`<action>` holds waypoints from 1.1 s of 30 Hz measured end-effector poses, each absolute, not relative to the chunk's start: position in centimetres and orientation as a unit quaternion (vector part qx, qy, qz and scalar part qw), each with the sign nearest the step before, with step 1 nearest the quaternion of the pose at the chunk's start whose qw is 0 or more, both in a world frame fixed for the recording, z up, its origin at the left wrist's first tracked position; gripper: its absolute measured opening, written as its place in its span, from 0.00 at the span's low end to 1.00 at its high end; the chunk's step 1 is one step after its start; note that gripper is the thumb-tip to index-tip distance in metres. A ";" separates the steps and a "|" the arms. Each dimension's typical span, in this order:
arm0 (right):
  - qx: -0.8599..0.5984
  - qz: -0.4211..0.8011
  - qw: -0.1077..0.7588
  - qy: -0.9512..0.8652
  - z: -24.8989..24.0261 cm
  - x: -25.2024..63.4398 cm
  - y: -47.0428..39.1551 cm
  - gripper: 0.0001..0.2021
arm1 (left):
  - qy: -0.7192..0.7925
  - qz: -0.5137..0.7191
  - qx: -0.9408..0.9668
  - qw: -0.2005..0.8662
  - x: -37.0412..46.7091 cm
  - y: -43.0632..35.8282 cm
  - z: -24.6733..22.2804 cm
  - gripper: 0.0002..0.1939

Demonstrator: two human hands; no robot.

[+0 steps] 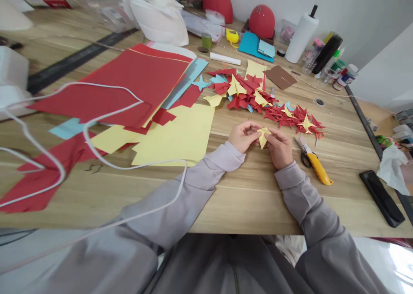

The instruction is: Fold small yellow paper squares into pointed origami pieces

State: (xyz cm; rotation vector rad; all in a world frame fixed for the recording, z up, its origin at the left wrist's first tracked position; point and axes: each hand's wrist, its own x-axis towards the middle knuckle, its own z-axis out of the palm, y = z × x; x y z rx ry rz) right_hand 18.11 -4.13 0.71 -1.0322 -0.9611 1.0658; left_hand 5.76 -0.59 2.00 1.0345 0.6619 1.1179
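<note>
A small piece of folded yellow paper (263, 138) is pinched between both hands above the table's front half. My left hand (244, 136) grips its left side with thumb and fingers. On the right side, my right hand (279, 145) holds it the same way, its thumb near the top. Just beyond the hands lies a heap of folded paper stars (247, 90), mostly red with some yellow and light blue. A second cluster of red stars (295, 117) spreads to the right of it.
A yellow utility knife (318, 167) and scissors (304, 157) lie right of my right hand. Red paper sheets (122, 83), yellow sheets (183, 133) and a white cable (135, 166) cover the left. A black case (381, 198) sits at the right edge; a paper roll (301, 38) stands behind.
</note>
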 end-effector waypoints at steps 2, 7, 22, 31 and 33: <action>-0.462 0.462 0.628 -0.422 0.6 18.2 -4.1 0.08 | 0.292 0.503 0.462 0.670 5.7 -0.5 1.9 0.10; -0.465 0.474 0.620 -0.418 1.2 18.1 -4.4 0.09 | 0.292 0.501 0.456 0.675 5.7 -0.3 1.5 0.09; -0.471 0.485 0.620 -0.398 1.7 18.0 -4.6 0.03 | 0.301 0.506 0.446 0.674 5.6 -0.7 2.0 0.07; -0.470 0.501 0.600 -0.409 1.6 17.9 -4.3 0.10 | 0.312 0.537 0.469 0.628 5.5 -0.8 2.4 0.03; -0.474 0.502 0.589 -0.421 1.4 18.0 -4.2 0.11 | 0.318 0.534 0.467 0.629 5.5 -0.8 2.4 0.04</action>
